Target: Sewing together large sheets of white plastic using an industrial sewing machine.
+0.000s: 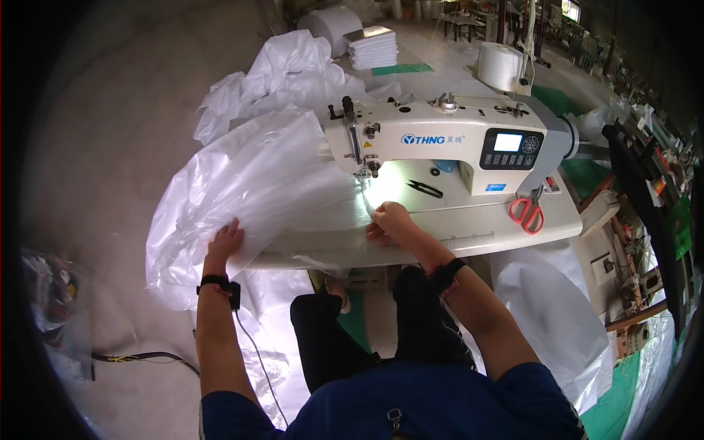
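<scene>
A large white translucent plastic sheet spreads over the left end of the sewing machine and hangs down past the table edge. My left hand lies on the sheet near its front, fingers stretched out. Just in front of the lit needle area, my right hand has its fingers pinched together on the sheet's right edge; the fingertips are partly hidden. Black thread snips lie on the machine bed under the arm. At the bed's right end are red-handled scissors.
Behind the machine are a thread cone, a stack of folded white sheets and a large white roll. More white sheeting hangs below the table at right. A black cable crosses the floor at left.
</scene>
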### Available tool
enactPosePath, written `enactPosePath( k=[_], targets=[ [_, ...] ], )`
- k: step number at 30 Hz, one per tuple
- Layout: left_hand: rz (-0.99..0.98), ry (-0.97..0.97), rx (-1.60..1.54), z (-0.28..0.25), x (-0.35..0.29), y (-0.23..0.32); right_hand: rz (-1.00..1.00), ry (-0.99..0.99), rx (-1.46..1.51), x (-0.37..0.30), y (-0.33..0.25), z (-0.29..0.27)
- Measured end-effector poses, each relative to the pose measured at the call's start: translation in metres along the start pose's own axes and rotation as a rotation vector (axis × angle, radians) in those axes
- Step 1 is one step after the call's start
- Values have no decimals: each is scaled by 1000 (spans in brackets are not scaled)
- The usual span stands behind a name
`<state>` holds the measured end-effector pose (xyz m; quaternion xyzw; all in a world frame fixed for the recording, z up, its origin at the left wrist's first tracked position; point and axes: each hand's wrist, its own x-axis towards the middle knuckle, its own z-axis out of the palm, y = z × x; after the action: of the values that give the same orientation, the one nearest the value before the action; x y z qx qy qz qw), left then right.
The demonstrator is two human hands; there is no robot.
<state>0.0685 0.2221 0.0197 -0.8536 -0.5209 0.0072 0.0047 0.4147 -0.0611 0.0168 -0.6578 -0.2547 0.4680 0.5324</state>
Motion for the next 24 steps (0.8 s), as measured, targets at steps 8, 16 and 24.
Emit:
enactPosePath(
  k=[8, 16, 24],
  targets=[
    [1080, 504, -71, -47, -72, 202, -17, -33, -7, 7, 6, -9],
    [1052, 424, -251, -2, -64, 259, -93, -2, 28, 13, 14, -6],
    [557, -105, -910, 0, -39, 290, -116, 18, 18, 9, 15, -6]
  ],
)
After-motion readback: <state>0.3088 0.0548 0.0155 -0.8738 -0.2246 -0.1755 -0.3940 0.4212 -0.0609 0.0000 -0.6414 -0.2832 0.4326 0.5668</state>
